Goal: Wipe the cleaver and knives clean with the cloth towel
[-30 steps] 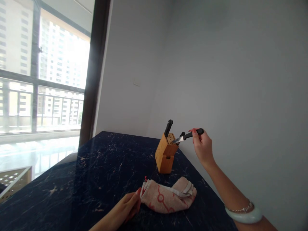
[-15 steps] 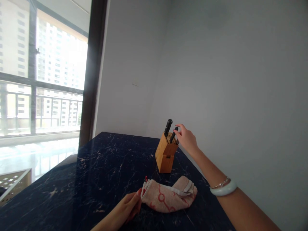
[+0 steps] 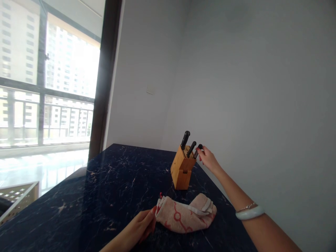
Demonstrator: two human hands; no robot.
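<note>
A wooden knife block [image 3: 180, 171] stands tilted back on the dark table, two black-handled knives in its slots: a taller knife [image 3: 185, 139] and a shorter knife [image 3: 191, 149]. My right hand [image 3: 209, 160] is closed on a third tool [image 3: 198, 149] at the block's right edge. It has a dark end and a greyish lower part; its kind I cannot make out. Nearer to me lies a folded pink towel [image 3: 181, 217] with red markings and white edging. Its left end is pinched between the fingers of my left hand [image 3: 144, 224].
The table [image 3: 118, 182] has a dark blue marbled top. Its right edge runs close to a grey wall [image 3: 249, 105]. A perforated beige crate [image 3: 21, 199] sits at the lower left, below table height. Large windows [image 3: 70, 80] fill the left side.
My right hand has moved from beside the shorter knife down and right to the third tool, closing on it. The left hand still pinches the towel. The view has shifted slightly.
</note>
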